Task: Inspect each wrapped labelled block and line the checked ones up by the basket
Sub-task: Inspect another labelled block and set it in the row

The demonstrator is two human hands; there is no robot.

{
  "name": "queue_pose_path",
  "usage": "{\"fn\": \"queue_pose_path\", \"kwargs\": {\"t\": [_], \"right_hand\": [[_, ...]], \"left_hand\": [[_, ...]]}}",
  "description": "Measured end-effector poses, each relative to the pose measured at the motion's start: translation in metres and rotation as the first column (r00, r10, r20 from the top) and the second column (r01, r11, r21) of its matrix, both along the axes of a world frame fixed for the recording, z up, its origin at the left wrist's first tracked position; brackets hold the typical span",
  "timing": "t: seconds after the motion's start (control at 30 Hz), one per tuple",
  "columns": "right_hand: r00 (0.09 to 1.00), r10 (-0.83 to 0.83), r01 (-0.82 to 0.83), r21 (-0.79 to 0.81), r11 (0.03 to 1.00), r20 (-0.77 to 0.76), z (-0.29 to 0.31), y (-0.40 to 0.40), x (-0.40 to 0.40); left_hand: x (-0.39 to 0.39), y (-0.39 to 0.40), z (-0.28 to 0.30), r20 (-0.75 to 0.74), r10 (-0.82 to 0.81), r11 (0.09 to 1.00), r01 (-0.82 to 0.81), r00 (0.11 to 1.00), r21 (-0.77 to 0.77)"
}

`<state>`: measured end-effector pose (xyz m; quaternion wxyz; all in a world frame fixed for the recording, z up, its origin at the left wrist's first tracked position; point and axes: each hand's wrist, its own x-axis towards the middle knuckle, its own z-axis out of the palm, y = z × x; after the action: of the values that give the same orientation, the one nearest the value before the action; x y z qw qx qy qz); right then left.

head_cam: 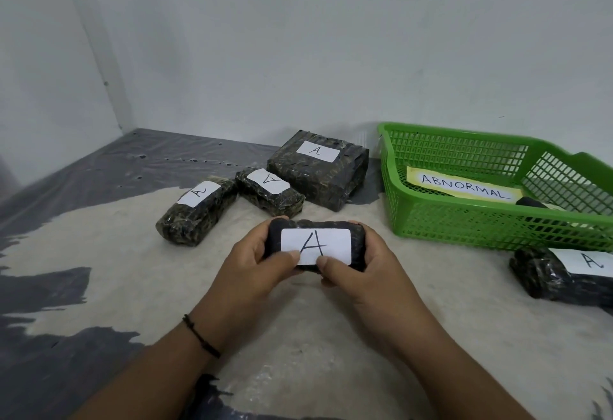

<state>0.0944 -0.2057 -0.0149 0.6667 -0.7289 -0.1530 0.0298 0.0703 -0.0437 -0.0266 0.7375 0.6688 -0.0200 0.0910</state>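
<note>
Held block (pixel 315 244), label "A" up, gripped at both ends: left hand (pixel 262 267) and right hand (pixel 361 270) curled round it, thumbs on the label. Raised just left of the green basket (pixel 431 220). Three more blocks farther left, one at its front right corner.

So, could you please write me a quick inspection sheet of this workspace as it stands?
Surface: grey plastic sheet with a pale mat over it.
Job's things: held block, label A facing up; three blocks, each labelled A, at the back: long block, small block, large block; another block in front of the green basket, whose card reads ABNORMAL; one dark item inside.
Clutter: nothing seen.
Grippers: left hand and right hand grip the held block at its ends, thumbs on the label.
Cables: nothing seen.
Surroundings: white walls meeting in a corner.
</note>
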Motion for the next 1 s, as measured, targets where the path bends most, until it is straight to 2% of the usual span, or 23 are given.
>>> {"fn": "queue_pose_path", "kwargs": {"t": [0.07,0.27,0.4,0.5,0.63,0.7,0.8,0.9,1.0], "right_hand": [[1.000,-0.004,0.004,0.004,1.000,-0.004,-0.0004,-0.0015,0.0016],[0.999,0.016,-0.015,-0.026,1.000,0.033,-0.0017,-0.0034,0.0025],[0.998,-0.020,0.020,-0.002,1.000,0.054,-0.0002,0.0005,0.0005],[1.000,0.026,-0.026,0.004,1.000,0.012,0.0002,0.0003,-0.0021],[0.996,0.022,-0.013,0.110,0.994,-0.081,0.0019,-0.0023,-0.0012],[0.998,0.008,-0.002,0.116,0.993,-0.056,0.0031,-0.0026,-0.0003],[1.000,0.012,-0.013,0.068,0.998,0.016,0.0026,-0.0037,0.0007],[0.997,0.063,-0.064,0.015,0.998,0.052,0.0035,-0.0048,-0.0011],[0.997,0.069,-0.067,0.053,0.996,-0.036,0.0042,-0.0076,-0.0019]], "left_hand": [[0.0007,0.0002,-0.0004,-0.028,-0.059,0.994,0.056,0.998,-0.096],[-0.0001,-0.0013,-0.0003,0.045,-0.060,0.998,0.061,0.997,-0.008],[0.0004,-0.0033,0.0002,0.000,-0.049,0.992,0.048,0.999,-0.113],[0.0025,-0.0016,0.0011,-0.022,0.072,0.997,-0.072,0.997,-0.007],[0.0010,-0.0006,0.0024,0.023,0.103,0.991,-0.104,0.994,0.087],[0.0012,-0.0027,0.0032,0.002,0.080,0.996,-0.080,0.997,0.028],[0.0004,-0.0037,0.0059,-0.126,-0.028,0.980,0.003,0.992,-0.198],[-0.0008,-0.0026,0.0089,-0.199,-0.060,0.977,0.017,0.978,-0.214],[0.0013,-0.0015,0.0078,-0.129,0.015,0.972,-0.044,0.992,-0.231]]}}
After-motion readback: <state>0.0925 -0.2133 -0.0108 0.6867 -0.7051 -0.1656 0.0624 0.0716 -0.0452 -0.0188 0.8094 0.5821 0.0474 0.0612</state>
